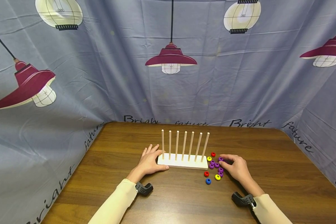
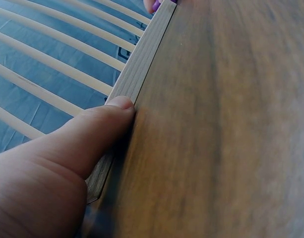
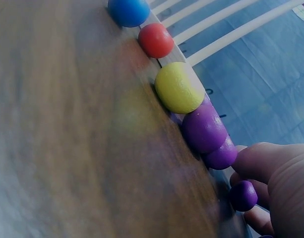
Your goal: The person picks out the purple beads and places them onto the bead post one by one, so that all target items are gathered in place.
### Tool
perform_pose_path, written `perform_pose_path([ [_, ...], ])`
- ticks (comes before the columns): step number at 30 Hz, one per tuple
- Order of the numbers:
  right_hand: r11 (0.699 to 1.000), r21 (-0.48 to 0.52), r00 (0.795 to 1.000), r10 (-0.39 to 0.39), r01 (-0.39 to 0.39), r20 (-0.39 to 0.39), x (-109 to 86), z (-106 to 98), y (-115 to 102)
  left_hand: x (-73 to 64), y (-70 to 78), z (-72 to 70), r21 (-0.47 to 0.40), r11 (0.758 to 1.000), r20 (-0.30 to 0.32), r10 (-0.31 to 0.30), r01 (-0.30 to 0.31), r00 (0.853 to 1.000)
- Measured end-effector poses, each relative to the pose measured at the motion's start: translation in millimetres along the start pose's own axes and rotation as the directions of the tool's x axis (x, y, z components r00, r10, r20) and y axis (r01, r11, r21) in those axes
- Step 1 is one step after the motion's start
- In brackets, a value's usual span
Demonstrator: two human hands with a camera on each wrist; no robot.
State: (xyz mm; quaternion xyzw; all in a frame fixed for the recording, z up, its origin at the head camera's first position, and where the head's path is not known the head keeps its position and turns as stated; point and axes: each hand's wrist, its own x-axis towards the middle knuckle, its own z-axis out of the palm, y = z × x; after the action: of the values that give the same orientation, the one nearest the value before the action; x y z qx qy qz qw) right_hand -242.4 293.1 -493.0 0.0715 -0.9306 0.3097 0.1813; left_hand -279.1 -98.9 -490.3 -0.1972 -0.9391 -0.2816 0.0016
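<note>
A pale wooden peg board (image 1: 182, 161) with several upright bare pegs stands on the table. My left hand (image 1: 149, 161) grips its left end, thumb along the front edge and fingers behind; in the left wrist view the thumb (image 2: 99, 124) presses the base. To the right of the board, my right hand (image 1: 237, 168) pinches a purple bead (image 1: 221, 159) between thumb and fingertips. Close under that hand is another purple bead (image 3: 243, 196). More purple beads (image 1: 211, 166) lie loose between the hand and the board.
Two red beads, one of them nearer me (image 1: 206, 174), two yellow beads, one nearer me (image 1: 217, 177), and a blue bead (image 1: 208, 181) lie around the purple ones. A lamp-printed curtain (image 1: 134, 93) encloses the brown wooden table (image 1: 173, 199) at the back and sides.
</note>
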Motion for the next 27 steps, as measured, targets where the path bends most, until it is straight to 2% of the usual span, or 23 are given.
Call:
perform_pose_path([
  [12, 1.0, -0.001, 1.0, 0.01, -0.01, 0.004, 0.6, 0.3, 0.4, -1.2, -1.0, 1.3, -0.004, 1.0, 0.003, -0.001, 0.001, 1.0],
  [27, 1.0, -0.001, 0.999, 0.023, -0.023, -0.039, 5.7, -1.4, -1.2, 0.0, -1.4, 0.6, 0.015, 1.0, 0.0, 0.008, -0.008, 1.0],
])
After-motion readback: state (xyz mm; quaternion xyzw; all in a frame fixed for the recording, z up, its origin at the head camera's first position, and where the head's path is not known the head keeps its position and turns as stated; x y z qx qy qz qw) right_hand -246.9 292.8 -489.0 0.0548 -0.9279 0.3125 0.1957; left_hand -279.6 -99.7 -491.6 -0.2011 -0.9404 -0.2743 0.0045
